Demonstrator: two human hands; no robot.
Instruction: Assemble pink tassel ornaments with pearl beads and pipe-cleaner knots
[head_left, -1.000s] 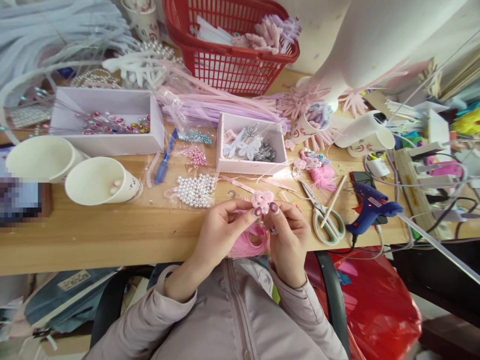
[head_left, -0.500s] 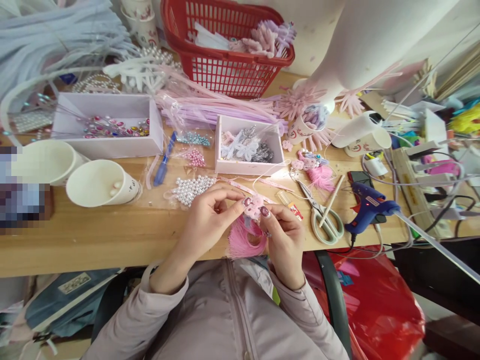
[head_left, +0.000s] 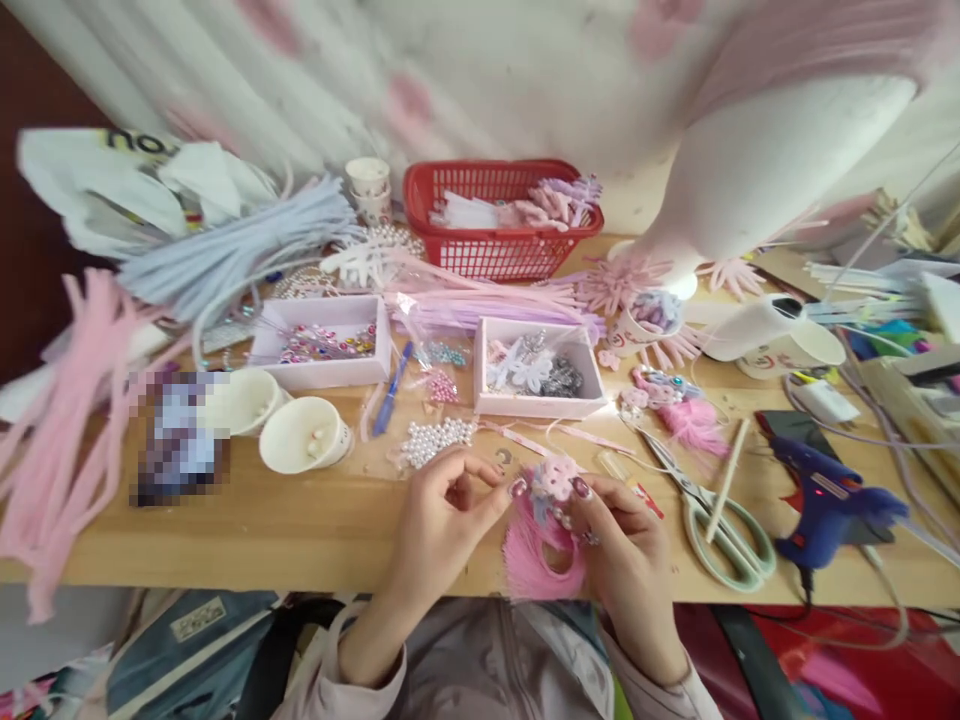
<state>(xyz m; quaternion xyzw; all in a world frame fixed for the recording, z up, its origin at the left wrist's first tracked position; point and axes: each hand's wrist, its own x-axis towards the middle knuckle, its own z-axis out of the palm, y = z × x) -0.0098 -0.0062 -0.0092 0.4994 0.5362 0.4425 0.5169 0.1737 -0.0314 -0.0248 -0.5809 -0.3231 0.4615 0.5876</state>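
Between my hands is a pink flower ornament (head_left: 556,476) with pale blue bits and small beads beneath it. A pink tassel (head_left: 525,556) hangs below the flower toward the table's front edge. My right hand (head_left: 630,535) grips the ornament from the right, thumb on the flower's edge and the other fingers curled behind. At the flower's left side is my left hand (head_left: 450,525), its thumb and forefinger brought together in a pinch. Whatever lies between those two fingertips is too small to make out.
Scissors (head_left: 731,545), a stick (head_left: 727,480) and a blue glue gun (head_left: 821,500) lie to the right. White boxes (head_left: 540,402), (head_left: 322,372) hold trinkets. Pearl beads (head_left: 439,440) and a paper cup (head_left: 304,437) are left; a red basket (head_left: 499,255) stands behind.
The view has tilted up, showing more of the table's back and left. My left fingers have drawn slightly away from the flower, while my right hand keeps hold; more tassel shows.
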